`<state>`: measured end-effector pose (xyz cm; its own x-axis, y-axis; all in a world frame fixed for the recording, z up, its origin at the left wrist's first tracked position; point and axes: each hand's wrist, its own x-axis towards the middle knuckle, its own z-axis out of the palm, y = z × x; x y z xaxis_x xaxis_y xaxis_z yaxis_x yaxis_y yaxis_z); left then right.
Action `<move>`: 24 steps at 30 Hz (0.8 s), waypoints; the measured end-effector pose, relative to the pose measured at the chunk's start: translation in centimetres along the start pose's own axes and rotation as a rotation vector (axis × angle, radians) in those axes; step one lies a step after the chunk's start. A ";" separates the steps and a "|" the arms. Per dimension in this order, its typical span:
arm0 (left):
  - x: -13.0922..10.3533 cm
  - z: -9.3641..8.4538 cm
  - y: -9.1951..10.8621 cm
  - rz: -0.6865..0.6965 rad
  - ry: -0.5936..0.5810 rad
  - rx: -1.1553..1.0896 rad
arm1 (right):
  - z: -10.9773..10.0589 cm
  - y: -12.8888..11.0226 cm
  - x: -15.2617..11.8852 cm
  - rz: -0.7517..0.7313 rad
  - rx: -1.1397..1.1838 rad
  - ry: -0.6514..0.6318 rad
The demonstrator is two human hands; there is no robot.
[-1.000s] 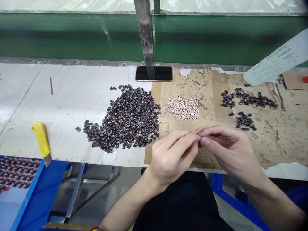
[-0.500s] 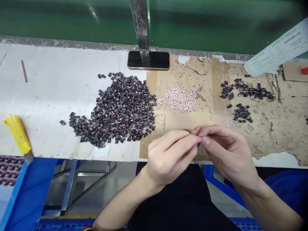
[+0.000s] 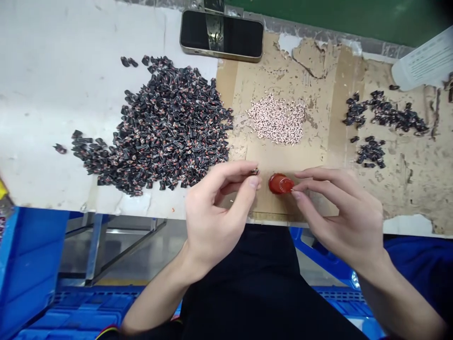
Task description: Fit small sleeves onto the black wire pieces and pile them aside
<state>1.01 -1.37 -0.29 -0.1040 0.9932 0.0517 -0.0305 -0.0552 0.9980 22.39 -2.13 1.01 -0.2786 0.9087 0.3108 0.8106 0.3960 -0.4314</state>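
Observation:
My left hand [image 3: 222,203] is closed in a pinch, with a small black part [image 3: 255,171] between thumb and fingertip. Just right of it stands a small red cup-like container [image 3: 275,183] on the cardboard. The thumb and finger of my right hand [image 3: 339,208] are pinched together at the right edge of this container; whatever sits between them is too small to make out. Behind the hands lies a pile of tiny pale pink pieces [image 3: 278,120]. A large heap of small black parts with reddish spots [image 3: 177,127] spreads to the left.
Smaller clusters of black parts [image 3: 370,152] lie on the cardboard [image 3: 318,156] at right. A phone [image 3: 240,38] rests at the back against a metal post. A white translucent container [image 3: 424,61] stands back right. A yellow cutter [image 3: 3,191] shows at the left edge.
My hands, which were together at the fingertips, have moved apart. The red container, mostly hidden before, now shows between them. The view has tilted down and come closer to the table.

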 end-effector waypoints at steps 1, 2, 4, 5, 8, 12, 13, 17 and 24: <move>0.0 0.0 0.0 0.004 0.005 0.008 | 0.0 0.0 0.0 -0.015 -0.009 -0.006; 0.1 -0.1 0.1 0.008 0.008 0.021 | 0.0 0.0 0.1 -0.032 -0.015 -0.009; 0.2 -0.2 0.2 0.025 0.011 0.055 | -0.1 -0.1 0.1 -0.059 -0.018 -0.010; 0.2 -0.3 0.3 0.041 0.013 0.070 | -0.2 -0.1 0.2 -0.059 -0.013 -0.011; 0.4 -0.2 0.7 0.042 -0.004 0.082 | -0.6 -0.4 0.2 0.032 0.097 0.006; 0.6 0.8 1.5 -0.218 -0.114 -0.109 | -1.0 -1.2 0.2 0.299 0.511 0.042; 0.6 1.2 1.6 -0.286 -0.142 -0.173 | -1.1 -1.4 0.3 0.359 0.612 0.045; 0.5 2.2 2.0 -0.444 -0.219 -0.345 | -1.3 -2.2 0.6 0.470 0.842 0.082; 0.3 2.6 2.3 -0.492 -0.223 -0.387 | -1.4 -3.2 1.0 0.445 0.796 0.111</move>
<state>3.48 -0.91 2.14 0.2202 0.9071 -0.3588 -0.3813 0.4186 0.8242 20.24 -2.69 3.88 0.0581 0.9976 0.0383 0.2260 0.0242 -0.9738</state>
